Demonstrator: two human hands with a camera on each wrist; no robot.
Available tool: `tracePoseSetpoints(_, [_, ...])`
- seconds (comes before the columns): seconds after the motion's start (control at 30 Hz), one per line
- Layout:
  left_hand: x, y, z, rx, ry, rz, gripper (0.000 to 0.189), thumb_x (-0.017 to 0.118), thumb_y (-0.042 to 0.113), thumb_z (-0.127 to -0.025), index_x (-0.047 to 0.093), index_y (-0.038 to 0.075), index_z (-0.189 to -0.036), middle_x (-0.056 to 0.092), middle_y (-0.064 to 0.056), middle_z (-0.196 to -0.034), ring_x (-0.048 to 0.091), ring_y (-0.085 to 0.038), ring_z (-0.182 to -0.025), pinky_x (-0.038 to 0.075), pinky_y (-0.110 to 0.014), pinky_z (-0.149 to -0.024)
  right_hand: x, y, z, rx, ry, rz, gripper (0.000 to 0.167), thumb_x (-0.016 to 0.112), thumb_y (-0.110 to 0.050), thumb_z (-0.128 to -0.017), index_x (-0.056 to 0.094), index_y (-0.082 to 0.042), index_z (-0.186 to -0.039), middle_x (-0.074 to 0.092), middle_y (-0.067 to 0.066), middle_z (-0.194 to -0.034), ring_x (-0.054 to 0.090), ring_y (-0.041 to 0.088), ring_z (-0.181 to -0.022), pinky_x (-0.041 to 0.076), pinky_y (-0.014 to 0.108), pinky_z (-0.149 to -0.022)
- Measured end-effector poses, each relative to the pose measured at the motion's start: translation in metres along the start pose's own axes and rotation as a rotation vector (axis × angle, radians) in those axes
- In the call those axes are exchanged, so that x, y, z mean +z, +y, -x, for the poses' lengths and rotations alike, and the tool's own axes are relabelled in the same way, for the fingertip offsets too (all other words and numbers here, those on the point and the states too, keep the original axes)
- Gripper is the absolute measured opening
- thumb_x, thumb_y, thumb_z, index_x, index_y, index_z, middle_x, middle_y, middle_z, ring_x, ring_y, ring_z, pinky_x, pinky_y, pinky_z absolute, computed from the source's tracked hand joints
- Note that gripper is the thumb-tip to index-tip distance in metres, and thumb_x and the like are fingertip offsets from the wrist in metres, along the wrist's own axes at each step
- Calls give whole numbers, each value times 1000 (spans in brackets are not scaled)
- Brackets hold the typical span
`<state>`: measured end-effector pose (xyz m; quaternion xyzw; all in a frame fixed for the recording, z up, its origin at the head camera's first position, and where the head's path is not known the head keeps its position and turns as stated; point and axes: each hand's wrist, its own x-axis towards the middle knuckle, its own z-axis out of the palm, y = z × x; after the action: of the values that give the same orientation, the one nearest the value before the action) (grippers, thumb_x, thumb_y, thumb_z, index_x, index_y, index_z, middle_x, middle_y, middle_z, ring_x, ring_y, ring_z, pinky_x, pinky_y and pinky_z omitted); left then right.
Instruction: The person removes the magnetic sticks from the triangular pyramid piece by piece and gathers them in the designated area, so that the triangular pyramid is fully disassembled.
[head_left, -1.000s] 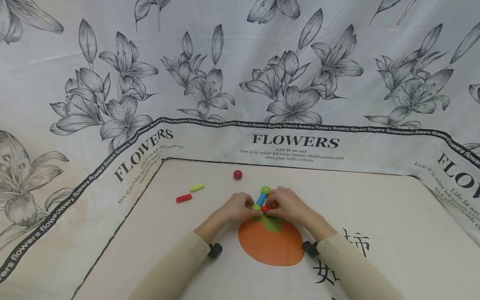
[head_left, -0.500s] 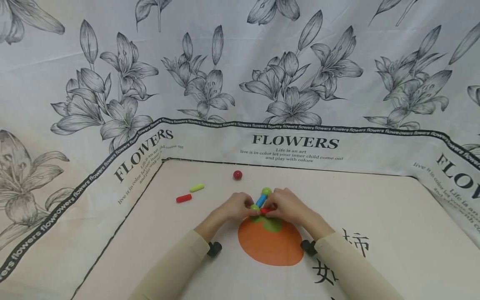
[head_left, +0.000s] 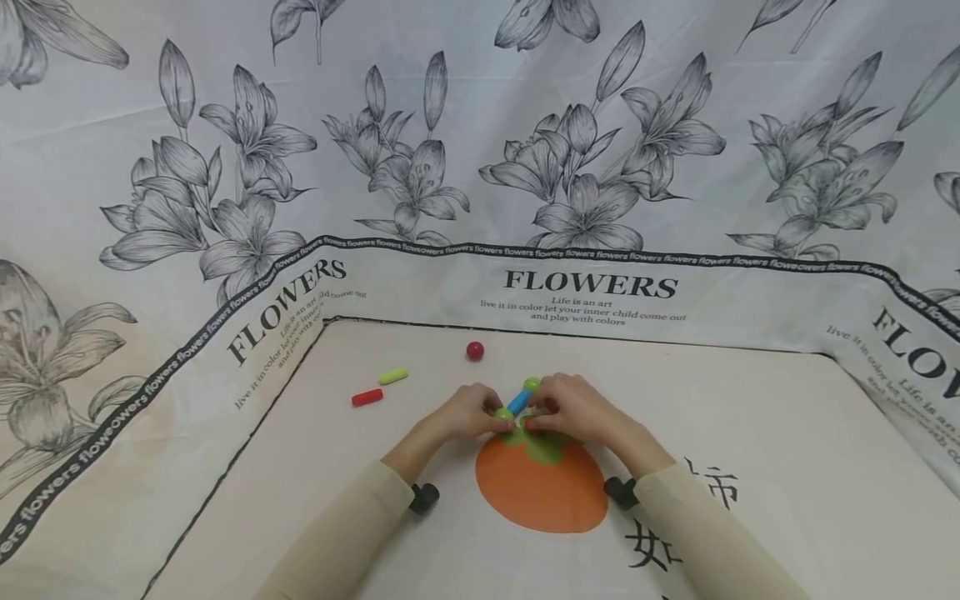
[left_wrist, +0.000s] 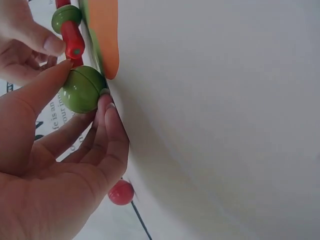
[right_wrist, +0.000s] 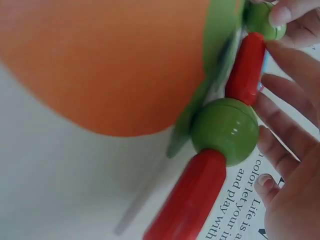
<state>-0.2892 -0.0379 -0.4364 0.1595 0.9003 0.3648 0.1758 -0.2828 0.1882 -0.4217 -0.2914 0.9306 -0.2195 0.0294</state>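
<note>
My left hand [head_left: 472,410] pinches a green ball [left_wrist: 82,90] between thumb and fingers. From that ball a blue stick [head_left: 519,402] runs back to another green ball [head_left: 532,384]. With its thumb and fingers, my right hand [head_left: 573,408] holds a red stick [right_wrist: 245,70], one end pointing at the ball in my left hand. The red stick's other end meets a further green ball [right_wrist: 225,132], from which a second red stick [right_wrist: 185,200] extends. In the head view, my right fingers hide most of the red pieces.
A loose red stick [head_left: 367,397] and a yellow-green stick [head_left: 393,376] lie at the left of the table. Further back is a red ball [head_left: 475,351]. An orange persimmon print [head_left: 540,487] marks the cloth before my hands. Flower-printed fabric [head_left: 585,150] rises behind.
My left hand has shifted slightly left with its green ball, and the blue stick leans over more. Less of the red stick shows at my right fingertips. Loose pieces stay put.
</note>
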Motion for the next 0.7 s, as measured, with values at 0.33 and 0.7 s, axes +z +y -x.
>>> tracePoseSetpoints(0.33, [0,-3,-2,4,5,1,30,76,32,-93,70,8,-110,64,-3,-94,57,-19,-88,51,-31,-75,0,-3,-17,27,59,-15,35,81,-15,-88,75,-11,-122,61,7,-127,51,29,-119,46,49,-103])
tracePoseSetpoints(0.7, [1,-8,-2,22,-4,84,28,75,33,-94,70,9,-108,67,-1,-92,59,-19,-85,50,-30,-73,12,3,-30,-29,74,25,20,87,-17,-82,82,-14,-102,71,-3,-107,53,19,-98,47,37,-86])
